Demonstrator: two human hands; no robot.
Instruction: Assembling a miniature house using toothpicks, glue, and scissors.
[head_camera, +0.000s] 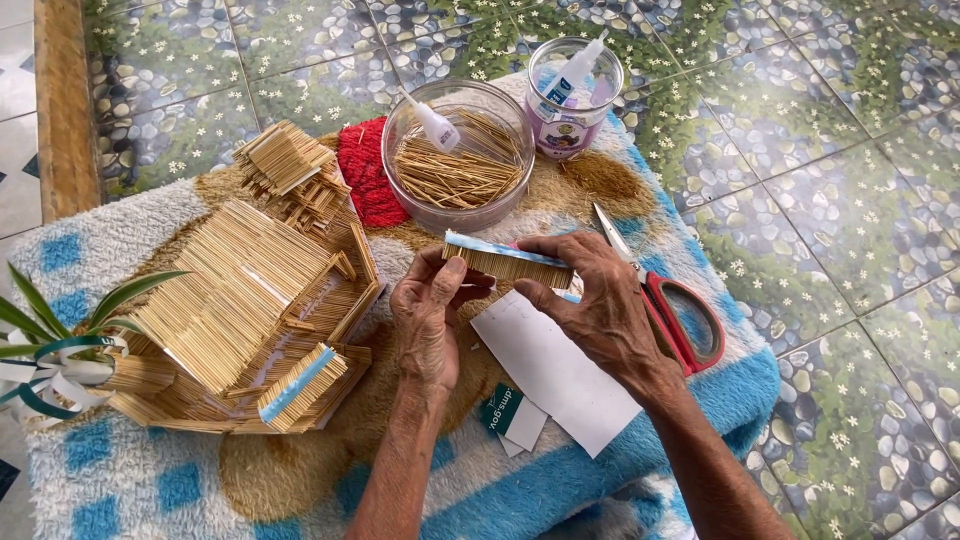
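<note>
Below, we work on a fluffy blue blanket (700, 395) over pebble-patterned floor tiles (850, 200); our left hand (428, 310) and right hand (595, 300) both pinch 1 toothpick panel (508, 262).

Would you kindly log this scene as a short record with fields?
Left hand: holds one end of the toothpick panel
Right hand: grips the panel's other end
Panel: flat row of sticks, blue strip along the top edge
Beside: toothpick house, bowl of toothpicks, red scissors, white paper
Surface: towel
</note>
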